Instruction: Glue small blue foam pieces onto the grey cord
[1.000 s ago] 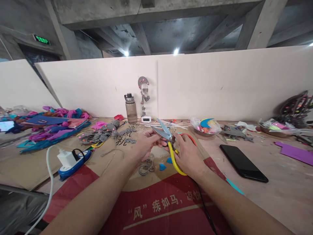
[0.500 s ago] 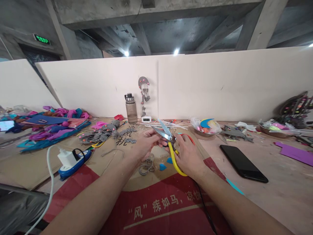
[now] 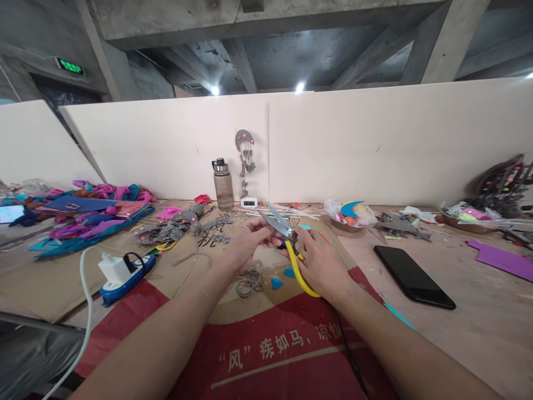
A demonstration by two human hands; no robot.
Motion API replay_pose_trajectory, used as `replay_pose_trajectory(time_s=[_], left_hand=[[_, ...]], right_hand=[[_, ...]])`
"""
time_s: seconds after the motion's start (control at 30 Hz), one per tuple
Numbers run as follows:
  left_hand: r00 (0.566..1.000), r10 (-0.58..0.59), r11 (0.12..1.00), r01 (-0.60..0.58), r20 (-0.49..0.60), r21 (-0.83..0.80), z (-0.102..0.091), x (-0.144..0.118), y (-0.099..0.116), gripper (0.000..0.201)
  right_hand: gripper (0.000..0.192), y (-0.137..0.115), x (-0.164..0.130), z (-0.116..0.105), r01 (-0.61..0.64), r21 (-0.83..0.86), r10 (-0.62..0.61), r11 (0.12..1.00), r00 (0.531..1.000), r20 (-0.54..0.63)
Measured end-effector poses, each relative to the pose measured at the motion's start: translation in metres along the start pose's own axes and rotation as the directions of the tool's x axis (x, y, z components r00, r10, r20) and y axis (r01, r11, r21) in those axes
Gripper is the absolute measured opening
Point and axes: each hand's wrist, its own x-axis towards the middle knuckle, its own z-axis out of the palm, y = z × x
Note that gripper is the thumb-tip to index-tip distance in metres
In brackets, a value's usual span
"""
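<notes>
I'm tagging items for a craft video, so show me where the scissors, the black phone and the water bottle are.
Scissors point(image 3: 292, 256): head view, upper part of the yellow handle.
Black phone point(image 3: 415, 277): head view, middle of the dark screen.
Water bottle point(image 3: 224, 187): head view, middle of the see-through body.

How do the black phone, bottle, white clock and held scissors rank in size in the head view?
1. Black phone
2. Bottle
3. White clock
Held scissors: larger than the clock, partly hidden by the right hand; unsure against phone and bottle.

The right grip point(image 3: 321, 266) partly hides the handles point(image 3: 296, 272) of the scissors point(image 3: 283, 226).
</notes>
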Motion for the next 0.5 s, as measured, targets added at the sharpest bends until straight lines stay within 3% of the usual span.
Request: replay_pose_trajectory(time_s=[0.13,0.23,0.5], left_hand=[[0.999,0.038,0.992,-0.034,-0.033,0.121,-0.0065,0.0040,-0.0031,0.018],[0.996,0.040,0.996,-0.032,-0.086,0.085,-0.0100,0.0067,-0.0061,0.021],[0.997,0.068,0.998,-0.069,-0.048,-0.004,-0.0099,0.0071,-0.0089,0.014]], right_hand=[[0.035,0.0022,0.0011,0.0014,-0.023,0.211,0.015,0.977,0.999,0.038],[0.037,0.0039,0.0022,0.0042,-0.006,0.324,-0.007,0.946,0.999,0.041],[0.047,0.0051,0.0020,0.0073,0.036,0.158,-0.034,0.987,0.999,-0.017]])
